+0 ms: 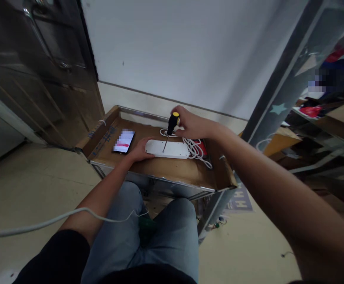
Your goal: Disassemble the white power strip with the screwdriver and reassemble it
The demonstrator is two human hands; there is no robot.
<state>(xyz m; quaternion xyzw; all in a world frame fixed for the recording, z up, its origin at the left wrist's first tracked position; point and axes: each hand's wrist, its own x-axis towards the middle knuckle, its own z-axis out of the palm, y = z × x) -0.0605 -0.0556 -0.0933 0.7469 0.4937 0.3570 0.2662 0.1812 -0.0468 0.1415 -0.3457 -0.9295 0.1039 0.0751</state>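
A white power strip [176,150] lies flat on the cardboard-lined tray table [166,167], with several small holes along its upper face. My left hand [141,150] grips its left end. In my right hand [185,121] is a screwdriver [172,124] with a black and yellow handle, held nearly upright. Its tip meets the strip's face left of the middle. A coiled white cable [196,149] lies at the strip's right end, partly over a red item [202,147].
A phone [124,142] with a lit screen lies at the tray's left. Raised cardboard edges border the tray. A metal door [36,79] stands at the left, a metal post [281,71] at the right, with cluttered shelves beyond. A white cable [41,226] crosses my left forearm.
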